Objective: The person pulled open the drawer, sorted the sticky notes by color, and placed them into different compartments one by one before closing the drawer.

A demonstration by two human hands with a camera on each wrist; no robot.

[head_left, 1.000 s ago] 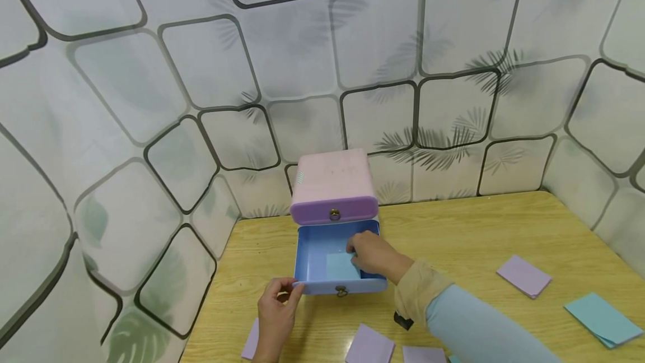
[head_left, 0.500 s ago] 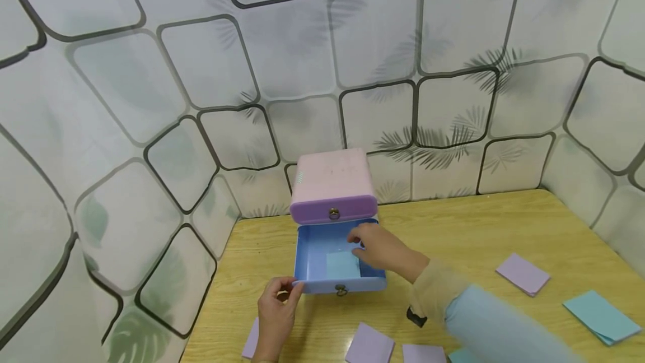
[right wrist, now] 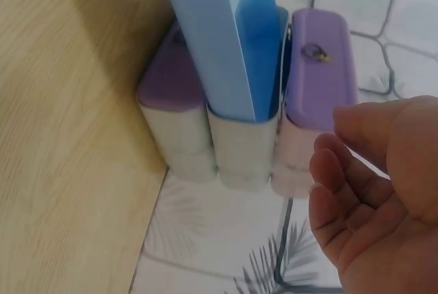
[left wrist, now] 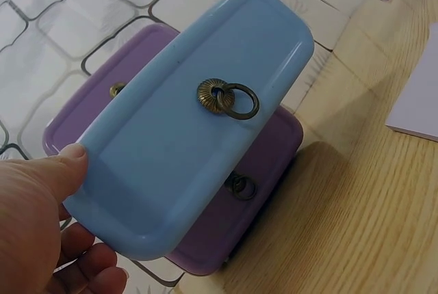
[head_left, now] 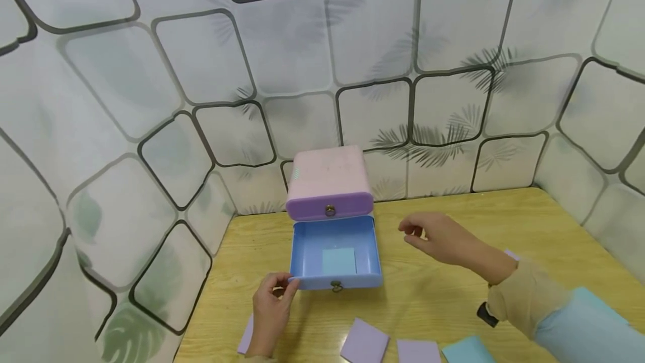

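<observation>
My left hand [head_left: 270, 312] pinches the front left corner of a blue drawer [head_left: 368, 281], pulled out from a small drawer cabinet. In the left wrist view its thumb [left wrist: 58, 171] lies on the blue front panel [left wrist: 157, 137], left of the brass ring pull [left wrist: 226, 98]. Flat on the drawer's floor lies a light blue paper square [head_left: 339, 261]. To the right of the drawer, above the table, my right hand [head_left: 443, 238] has its fingers loosely bent and holds nothing. The right wrist view shows that hand [right wrist: 383, 212] with nothing between thumb and fingers.
A pink top unit [head_left: 327, 170] with a purple drawer front [head_left: 307, 208] sits above the blue drawer; another purple drawer [left wrist: 274, 150] is below it. Lilac squares [head_left: 365, 340] and teal squares [head_left: 470, 350] lie along the table's near side. A patterned wall stands behind.
My right hand has come up out of the blue drawer and moved right, leaving the light blue square inside. The left hand keeps its grip on the drawer corner.
</observation>
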